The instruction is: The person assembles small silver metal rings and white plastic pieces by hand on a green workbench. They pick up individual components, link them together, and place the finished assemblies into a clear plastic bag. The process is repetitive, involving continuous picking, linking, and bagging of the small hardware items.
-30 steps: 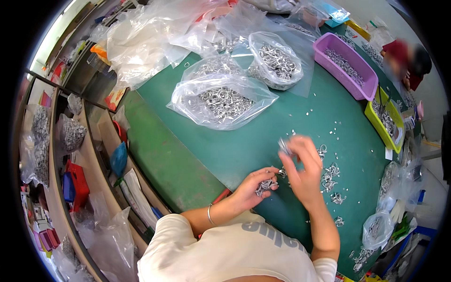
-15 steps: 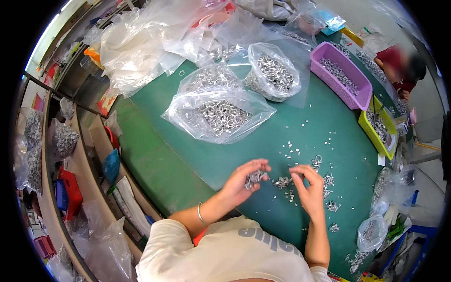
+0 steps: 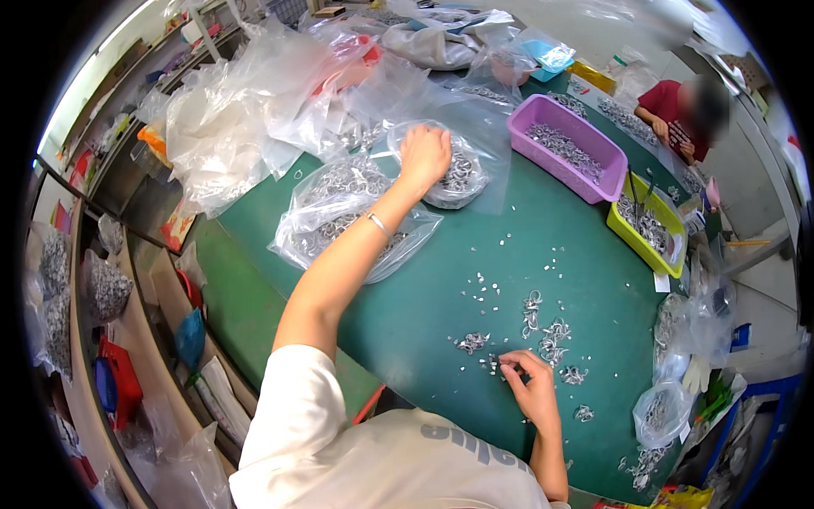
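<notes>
My left hand [image 3: 426, 155] reaches over the clear plastic bag of silvery metal rings [image 3: 458, 176] on the green table, its fingers curled down. Whatever is in its grasp is hidden beneath the knuckles. My forearm crosses another open bag of similar metal rings [image 3: 326, 229]. Low over the tabletop, my right hand [image 3: 532, 386] has thumb and forefinger pinched together, and anything between them is too small to name. Beside its fingertips lie tiny pale bits and a small heap of metal rings [image 3: 472, 343]. Another cluster of rings [image 3: 554, 339] lies just beyond that hand.
A purple basket [image 3: 519, 140] and a yellow-green basket [image 3: 649, 248] of metal parts stand at the right. Crumpled clear plastic [image 3: 220, 127] covers the far left. Shelves [image 3: 157, 339] with bags line the left side. A person in red [image 3: 670, 106] sits at the far right.
My left hand, which held a clump of metal rings near me, has moved away to the far bag. My right hand has shifted slightly nearer to me, still pinched. The whole view has tilted a little.
</notes>
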Action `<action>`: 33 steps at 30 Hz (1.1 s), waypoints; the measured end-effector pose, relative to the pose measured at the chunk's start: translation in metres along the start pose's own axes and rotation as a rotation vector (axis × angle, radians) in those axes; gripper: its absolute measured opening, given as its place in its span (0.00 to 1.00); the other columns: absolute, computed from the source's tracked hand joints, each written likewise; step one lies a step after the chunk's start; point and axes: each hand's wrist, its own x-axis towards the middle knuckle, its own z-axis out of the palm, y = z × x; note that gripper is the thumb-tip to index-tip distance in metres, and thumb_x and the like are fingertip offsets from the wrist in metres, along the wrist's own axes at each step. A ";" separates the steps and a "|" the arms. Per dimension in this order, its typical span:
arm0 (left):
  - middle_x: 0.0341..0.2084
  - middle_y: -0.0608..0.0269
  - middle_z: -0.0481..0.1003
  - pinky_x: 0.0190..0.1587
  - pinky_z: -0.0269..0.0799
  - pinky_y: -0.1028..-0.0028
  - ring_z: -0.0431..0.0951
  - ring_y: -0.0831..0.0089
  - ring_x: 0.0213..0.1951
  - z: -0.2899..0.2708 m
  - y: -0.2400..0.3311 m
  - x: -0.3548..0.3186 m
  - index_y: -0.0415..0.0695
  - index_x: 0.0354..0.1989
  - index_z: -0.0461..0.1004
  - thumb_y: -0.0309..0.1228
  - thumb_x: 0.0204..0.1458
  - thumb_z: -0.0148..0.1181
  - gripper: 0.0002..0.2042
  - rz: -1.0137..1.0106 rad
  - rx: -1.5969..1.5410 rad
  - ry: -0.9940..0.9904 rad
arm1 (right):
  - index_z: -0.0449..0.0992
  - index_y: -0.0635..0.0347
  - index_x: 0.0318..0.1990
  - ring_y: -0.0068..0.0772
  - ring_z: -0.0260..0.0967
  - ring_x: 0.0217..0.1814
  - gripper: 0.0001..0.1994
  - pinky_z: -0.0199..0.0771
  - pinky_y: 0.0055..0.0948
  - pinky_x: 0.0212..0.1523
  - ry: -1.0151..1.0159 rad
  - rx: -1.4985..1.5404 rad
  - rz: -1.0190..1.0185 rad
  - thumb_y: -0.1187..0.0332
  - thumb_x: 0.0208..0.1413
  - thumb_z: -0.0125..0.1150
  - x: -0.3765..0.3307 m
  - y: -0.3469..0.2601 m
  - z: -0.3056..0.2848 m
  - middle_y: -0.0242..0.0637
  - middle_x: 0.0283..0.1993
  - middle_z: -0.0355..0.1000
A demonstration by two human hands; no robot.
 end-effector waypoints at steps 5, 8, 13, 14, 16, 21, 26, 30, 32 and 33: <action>0.43 0.53 0.71 0.55 0.50 0.38 0.69 0.56 0.50 -0.016 0.017 -0.021 0.43 0.39 0.75 0.32 0.53 0.50 0.11 0.118 0.084 -0.116 | 0.76 0.64 0.35 0.33 0.71 0.33 0.06 0.69 0.25 0.31 0.160 -0.044 -0.037 0.77 0.49 0.58 -0.009 0.016 -0.022 0.40 0.34 0.73; 0.36 0.52 0.74 0.49 0.64 0.59 0.73 0.55 0.43 -0.041 0.060 -0.043 0.39 0.37 0.74 0.26 0.50 0.54 0.08 0.316 -0.205 -0.046 | 0.76 0.64 0.35 0.38 0.70 0.39 0.07 0.68 0.29 0.37 0.327 -0.123 0.046 0.76 0.47 0.60 -0.015 0.032 -0.043 0.40 0.36 0.73; 0.45 0.54 0.70 0.52 0.65 0.66 0.69 0.56 0.50 -0.033 0.121 -0.150 0.40 0.46 0.70 0.22 0.48 0.57 0.15 0.490 -0.489 -0.595 | 0.69 0.62 0.47 0.47 0.58 0.56 0.24 0.55 0.39 0.56 0.481 -0.594 0.081 0.72 0.39 0.68 -0.001 0.043 -0.056 0.42 0.53 0.64; 0.48 0.54 0.68 0.54 0.63 0.65 0.67 0.56 0.52 -0.020 0.123 -0.170 0.41 0.47 0.69 0.23 0.47 0.57 0.16 0.479 -0.443 -0.643 | 0.69 0.62 0.48 0.46 0.58 0.55 0.24 0.57 0.38 0.55 0.452 -0.615 0.045 0.71 0.39 0.68 0.006 0.044 -0.052 0.42 0.53 0.64; 0.50 0.55 0.67 0.55 0.61 0.64 0.65 0.57 0.55 0.014 0.123 -0.199 0.42 0.48 0.69 0.23 0.47 0.57 0.17 0.469 -0.344 -0.670 | 0.69 0.62 0.48 0.45 0.59 0.54 0.25 0.59 0.37 0.53 0.391 -0.655 -0.029 0.71 0.38 0.69 0.015 0.055 -0.043 0.41 0.52 0.64; 0.44 0.56 0.68 0.49 0.65 0.62 0.69 0.57 0.47 0.052 0.119 -0.215 0.41 0.44 0.71 0.21 0.47 0.56 0.14 0.481 -0.149 -0.816 | 0.69 0.62 0.48 0.32 0.65 0.40 0.22 0.68 0.28 0.38 0.350 -0.437 -0.002 0.75 0.42 0.64 0.007 0.075 -0.045 0.38 0.42 0.68; 0.31 0.58 0.70 0.31 0.69 0.73 0.72 0.70 0.29 0.042 0.125 -0.216 0.39 0.39 0.71 0.21 0.48 0.57 0.09 0.237 -0.468 -0.714 | 0.68 0.67 0.46 0.19 0.65 0.26 0.11 0.64 0.16 0.23 0.567 0.724 0.233 0.71 0.58 0.51 -0.018 0.076 -0.079 0.40 0.37 0.72; 0.23 0.67 0.71 0.27 0.68 0.80 0.69 0.79 0.22 0.027 0.131 -0.207 0.38 0.35 0.70 0.27 0.53 0.56 0.06 -0.272 -0.765 -0.893 | 0.70 0.66 0.41 0.19 0.65 0.23 0.10 0.62 0.16 0.22 0.485 0.807 0.289 0.68 0.59 0.51 -0.033 0.075 -0.104 0.40 0.35 0.73; 0.29 0.65 0.72 0.30 0.68 0.81 0.72 0.79 0.27 0.021 0.127 -0.206 0.40 0.34 0.70 0.28 0.56 0.54 0.05 -0.449 -0.854 -1.029 | 0.72 0.67 0.41 0.17 0.65 0.24 0.09 0.61 0.16 0.22 0.562 0.588 0.205 0.71 0.58 0.53 -0.037 0.072 -0.112 0.37 0.34 0.74; 0.33 0.63 0.72 0.32 0.69 0.80 0.73 0.78 0.30 0.018 0.128 -0.210 0.40 0.35 0.70 0.27 0.55 0.54 0.04 -0.480 -0.925 -1.013 | 0.72 0.67 0.42 0.17 0.66 0.25 0.08 0.60 0.16 0.22 0.585 0.385 0.182 0.73 0.57 0.53 -0.038 0.076 -0.113 0.36 0.34 0.74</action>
